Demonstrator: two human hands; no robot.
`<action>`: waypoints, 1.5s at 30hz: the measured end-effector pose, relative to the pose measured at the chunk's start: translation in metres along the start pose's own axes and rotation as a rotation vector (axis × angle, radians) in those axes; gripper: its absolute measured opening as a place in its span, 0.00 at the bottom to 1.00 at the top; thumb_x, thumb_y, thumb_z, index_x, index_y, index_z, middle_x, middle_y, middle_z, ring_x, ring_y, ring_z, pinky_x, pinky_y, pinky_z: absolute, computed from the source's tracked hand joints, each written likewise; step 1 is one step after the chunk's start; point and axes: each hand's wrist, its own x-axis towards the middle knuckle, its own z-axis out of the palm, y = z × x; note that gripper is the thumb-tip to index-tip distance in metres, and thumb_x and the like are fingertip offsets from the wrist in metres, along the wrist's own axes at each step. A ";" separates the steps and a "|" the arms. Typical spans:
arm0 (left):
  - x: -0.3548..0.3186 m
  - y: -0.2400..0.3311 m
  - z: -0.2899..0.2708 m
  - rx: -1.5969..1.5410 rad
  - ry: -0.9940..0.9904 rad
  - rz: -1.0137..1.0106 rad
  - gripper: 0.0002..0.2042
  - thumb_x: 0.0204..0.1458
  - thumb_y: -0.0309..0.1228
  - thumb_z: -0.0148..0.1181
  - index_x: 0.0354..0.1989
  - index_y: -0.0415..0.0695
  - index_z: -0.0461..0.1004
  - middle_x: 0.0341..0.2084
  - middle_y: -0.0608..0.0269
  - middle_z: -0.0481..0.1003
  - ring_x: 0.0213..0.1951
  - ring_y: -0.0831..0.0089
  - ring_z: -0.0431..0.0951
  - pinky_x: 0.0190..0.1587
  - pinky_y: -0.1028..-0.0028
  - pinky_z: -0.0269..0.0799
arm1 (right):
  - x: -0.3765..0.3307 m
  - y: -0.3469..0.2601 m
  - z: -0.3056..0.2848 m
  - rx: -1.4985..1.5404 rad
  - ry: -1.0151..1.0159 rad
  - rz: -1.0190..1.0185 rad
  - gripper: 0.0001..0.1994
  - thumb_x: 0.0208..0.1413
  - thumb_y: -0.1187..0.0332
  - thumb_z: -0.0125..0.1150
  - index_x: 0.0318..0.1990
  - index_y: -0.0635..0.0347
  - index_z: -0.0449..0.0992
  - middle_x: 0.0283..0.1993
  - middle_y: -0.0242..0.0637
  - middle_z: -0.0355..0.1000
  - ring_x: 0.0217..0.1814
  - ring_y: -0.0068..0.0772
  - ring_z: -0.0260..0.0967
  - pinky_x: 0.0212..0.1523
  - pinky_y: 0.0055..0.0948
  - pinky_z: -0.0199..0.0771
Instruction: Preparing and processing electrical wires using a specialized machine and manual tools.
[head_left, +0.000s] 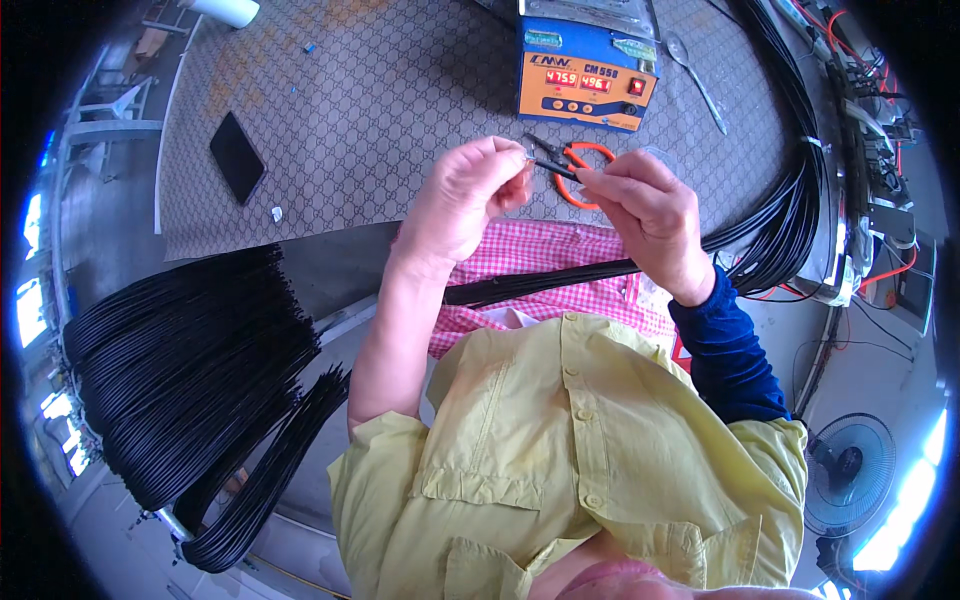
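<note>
In front of my chest both hands are raised over the table's near edge. My left hand (478, 190) is closed, thumb and index finger pinching the thin, stripped-looking tip of a black cable (555, 168). My right hand (648, 208) comes from a dark blue sleeve, its fingertips closed round the same cable's black jacket. Behind the cable lie orange-handled scissors (590, 148), partly hidden by my right hand. Below my hands, a bundle of black cables (545, 283) stretches across a pink checkered cloth (500, 254).
Beyond the scissors stands a blue and orange box (585, 85) with lit red displays. A metal spoon (699, 84) lies beside it. At left rest a dark phone-like slab (238, 158) and a large hanging bunch of cables (190, 370). Coiled cables (785, 235) and a fan (850, 470) are at right.
</note>
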 end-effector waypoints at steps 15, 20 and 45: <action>0.010 -0.024 0.034 -0.189 0.161 0.377 0.06 0.53 0.28 0.47 0.28 0.39 0.67 0.25 0.66 0.68 0.28 0.81 0.69 0.34 0.82 0.65 | 0.007 -0.008 -0.005 1.127 -0.029 0.969 0.05 0.48 0.75 0.55 0.34 0.65 0.71 0.19 0.29 0.65 0.16 0.16 0.60 0.13 0.13 0.54; 0.009 -0.023 0.037 -0.281 0.139 0.320 0.06 0.52 0.29 0.48 0.29 0.39 0.67 0.25 0.66 0.68 0.27 0.81 0.68 0.32 0.81 0.65 | 0.005 -0.007 -0.007 0.959 0.016 0.875 0.04 0.48 0.75 0.56 0.31 0.65 0.71 0.20 0.29 0.65 0.16 0.14 0.58 0.14 0.11 0.54; 0.016 -0.042 0.016 -0.320 0.257 0.158 0.06 0.52 0.29 0.48 0.34 0.40 0.68 0.24 0.68 0.69 0.26 0.82 0.68 0.28 0.83 0.63 | 0.103 0.093 -0.045 -0.082 0.092 0.366 0.07 0.41 0.73 0.57 0.30 0.67 0.74 0.21 0.38 0.70 0.19 0.23 0.69 0.21 0.21 0.68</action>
